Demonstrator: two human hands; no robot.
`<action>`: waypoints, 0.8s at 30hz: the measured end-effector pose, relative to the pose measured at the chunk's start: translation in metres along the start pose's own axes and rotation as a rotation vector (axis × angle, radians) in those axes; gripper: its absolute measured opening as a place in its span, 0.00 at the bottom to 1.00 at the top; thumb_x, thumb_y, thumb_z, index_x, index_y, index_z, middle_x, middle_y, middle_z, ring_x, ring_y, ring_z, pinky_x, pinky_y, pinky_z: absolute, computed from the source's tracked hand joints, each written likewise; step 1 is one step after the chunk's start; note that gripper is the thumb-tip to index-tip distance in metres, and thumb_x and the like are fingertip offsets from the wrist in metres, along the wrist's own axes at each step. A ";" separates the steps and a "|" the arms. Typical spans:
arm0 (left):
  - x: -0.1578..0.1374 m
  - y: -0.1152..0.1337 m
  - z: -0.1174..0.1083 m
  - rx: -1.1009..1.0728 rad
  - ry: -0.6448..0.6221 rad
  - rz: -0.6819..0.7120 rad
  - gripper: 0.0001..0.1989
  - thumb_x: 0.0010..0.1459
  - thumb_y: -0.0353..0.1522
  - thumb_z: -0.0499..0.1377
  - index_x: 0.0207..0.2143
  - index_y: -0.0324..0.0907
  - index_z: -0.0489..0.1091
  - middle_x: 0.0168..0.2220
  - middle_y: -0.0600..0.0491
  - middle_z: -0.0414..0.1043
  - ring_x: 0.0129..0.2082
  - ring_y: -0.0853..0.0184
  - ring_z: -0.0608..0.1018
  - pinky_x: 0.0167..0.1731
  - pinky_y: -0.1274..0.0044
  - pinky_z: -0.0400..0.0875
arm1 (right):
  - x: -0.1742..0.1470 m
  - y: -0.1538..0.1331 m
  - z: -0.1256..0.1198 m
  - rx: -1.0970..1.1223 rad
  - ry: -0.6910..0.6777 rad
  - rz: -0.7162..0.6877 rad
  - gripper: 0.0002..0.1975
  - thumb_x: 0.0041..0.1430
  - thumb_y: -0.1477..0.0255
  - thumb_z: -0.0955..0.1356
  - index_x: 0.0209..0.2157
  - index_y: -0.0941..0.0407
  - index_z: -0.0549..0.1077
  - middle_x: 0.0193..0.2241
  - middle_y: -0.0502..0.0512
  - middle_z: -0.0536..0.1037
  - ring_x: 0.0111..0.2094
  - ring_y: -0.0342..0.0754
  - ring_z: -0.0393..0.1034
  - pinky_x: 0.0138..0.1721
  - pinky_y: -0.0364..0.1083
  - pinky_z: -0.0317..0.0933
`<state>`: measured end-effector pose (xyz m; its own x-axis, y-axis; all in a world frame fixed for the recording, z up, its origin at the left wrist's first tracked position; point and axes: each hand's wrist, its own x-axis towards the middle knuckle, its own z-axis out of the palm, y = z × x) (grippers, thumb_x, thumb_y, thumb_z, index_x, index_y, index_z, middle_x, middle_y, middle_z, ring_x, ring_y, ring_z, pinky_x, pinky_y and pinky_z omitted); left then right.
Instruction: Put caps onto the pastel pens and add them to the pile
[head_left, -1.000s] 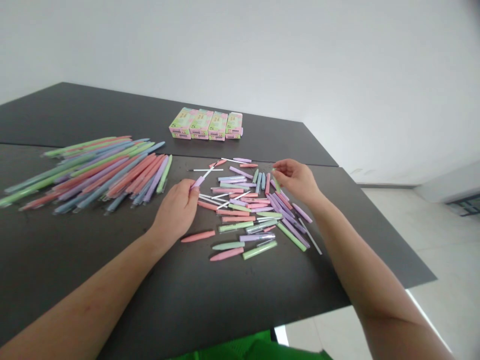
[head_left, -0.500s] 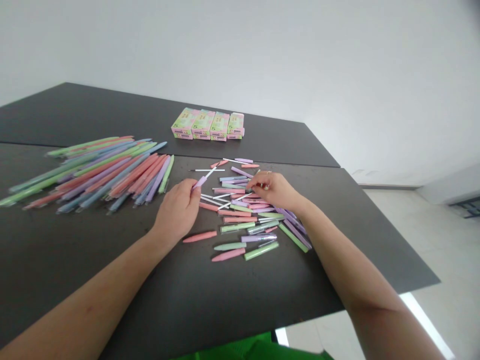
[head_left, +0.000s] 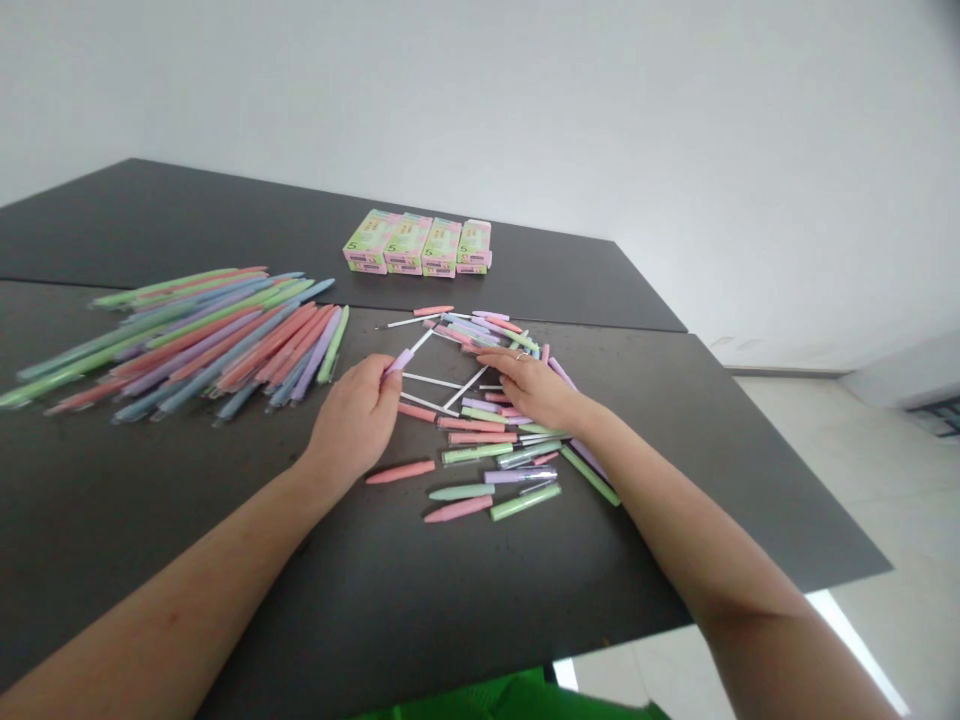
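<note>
My left hand (head_left: pixel 361 405) is closed around a purple pen barrel (head_left: pixel 403 360), from which a white refill sticks up to the right. My right hand (head_left: pixel 529 385) lies palm down with its fingers stretched over the scattered pen parts, touching them. Around it are loose pen barrels and caps in pink, green, purple and blue, such as a green barrel (head_left: pixel 478 454) and a pink barrel (head_left: pixel 400 472). Thin white refills (head_left: pixel 433 381) lie between my hands. What is under my right palm is hidden.
A large pile of assembled-looking pens (head_left: pixel 217 340) lies on the left of the dark table (head_left: pixel 345 600). Several pink and green boxes (head_left: pixel 405 243) stand in a row at the back. The table's right edge borders a pale floor.
My right hand has gone from a pinch to flat fingers and has pushed some pen parts away towards the back. My left hand still holds the purple barrel, nearly unmoved.
</note>
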<state>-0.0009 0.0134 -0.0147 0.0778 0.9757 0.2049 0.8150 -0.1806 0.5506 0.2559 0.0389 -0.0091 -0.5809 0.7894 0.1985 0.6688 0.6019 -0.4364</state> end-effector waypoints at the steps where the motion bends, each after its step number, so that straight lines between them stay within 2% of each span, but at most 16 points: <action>1: 0.000 0.000 0.000 -0.004 0.000 -0.003 0.15 0.65 0.37 0.44 0.43 0.41 0.68 0.37 0.47 0.74 0.39 0.58 0.75 0.41 0.70 0.66 | 0.000 0.001 -0.002 0.006 0.022 0.026 0.29 0.56 0.85 0.57 0.58 0.57 0.67 0.58 0.59 0.69 0.60 0.49 0.61 0.61 0.54 0.54; 3: 0.000 0.000 0.000 -0.013 0.008 -0.006 0.15 0.65 0.37 0.45 0.43 0.41 0.68 0.37 0.47 0.74 0.39 0.58 0.75 0.40 0.70 0.66 | -0.001 0.003 -0.007 -0.010 0.073 0.097 0.27 0.56 0.85 0.57 0.55 0.59 0.70 0.53 0.59 0.74 0.56 0.50 0.66 0.57 0.52 0.58; 6: 0.000 0.000 0.000 -0.021 0.020 -0.009 0.16 0.65 0.38 0.45 0.42 0.41 0.68 0.37 0.48 0.74 0.39 0.58 0.75 0.40 0.71 0.66 | -0.002 0.004 -0.018 -0.069 0.120 0.216 0.19 0.55 0.83 0.60 0.44 0.61 0.76 0.43 0.60 0.79 0.46 0.51 0.71 0.49 0.49 0.62; 8: -0.001 0.001 -0.001 -0.025 0.020 -0.014 0.16 0.65 0.38 0.44 0.42 0.42 0.68 0.37 0.48 0.74 0.38 0.59 0.75 0.40 0.71 0.66 | -0.004 0.003 -0.026 -0.093 0.091 0.270 0.14 0.55 0.81 0.63 0.39 0.59 0.78 0.38 0.58 0.80 0.40 0.50 0.72 0.45 0.47 0.63; 10: -0.001 0.002 -0.002 -0.026 0.024 -0.019 0.16 0.65 0.38 0.44 0.43 0.42 0.68 0.37 0.48 0.74 0.37 0.59 0.75 0.39 0.71 0.66 | -0.006 -0.001 -0.033 -0.098 0.006 0.296 0.11 0.54 0.78 0.65 0.36 0.58 0.79 0.36 0.56 0.80 0.36 0.48 0.72 0.41 0.45 0.62; 13: -0.003 0.004 -0.004 -0.024 0.034 -0.022 0.16 0.65 0.39 0.45 0.43 0.42 0.68 0.36 0.49 0.74 0.37 0.60 0.75 0.38 0.71 0.66 | -0.008 -0.007 -0.038 -0.108 -0.163 0.256 0.09 0.54 0.73 0.69 0.38 0.58 0.79 0.38 0.56 0.80 0.38 0.49 0.72 0.40 0.45 0.61; 15: -0.003 0.005 -0.005 -0.026 0.034 -0.021 0.16 0.65 0.39 0.45 0.43 0.42 0.68 0.35 0.49 0.74 0.36 0.60 0.75 0.37 0.72 0.65 | -0.009 -0.008 -0.038 -0.127 -0.223 0.199 0.10 0.56 0.71 0.69 0.38 0.58 0.79 0.39 0.57 0.80 0.39 0.49 0.71 0.40 0.45 0.60; 18: -0.004 0.006 -0.004 -0.031 0.025 -0.019 0.15 0.65 0.39 0.45 0.42 0.42 0.68 0.34 0.50 0.74 0.36 0.60 0.75 0.36 0.73 0.65 | -0.007 -0.006 -0.031 -0.153 -0.211 0.162 0.09 0.58 0.71 0.67 0.37 0.58 0.78 0.36 0.57 0.79 0.37 0.48 0.71 0.37 0.44 0.59; 24: -0.005 0.008 -0.004 -0.035 -0.013 -0.013 0.15 0.64 0.39 0.44 0.40 0.43 0.67 0.34 0.50 0.74 0.36 0.59 0.75 0.36 0.72 0.64 | -0.001 0.002 -0.011 -0.262 -0.086 0.224 0.08 0.57 0.75 0.65 0.36 0.59 0.76 0.35 0.59 0.79 0.37 0.50 0.71 0.38 0.45 0.59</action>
<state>0.0032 0.0068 -0.0082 0.0751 0.9794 0.1872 0.7951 -0.1722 0.5815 0.2631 0.0407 -0.0007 -0.4358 0.8990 0.0435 0.8740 0.4342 -0.2182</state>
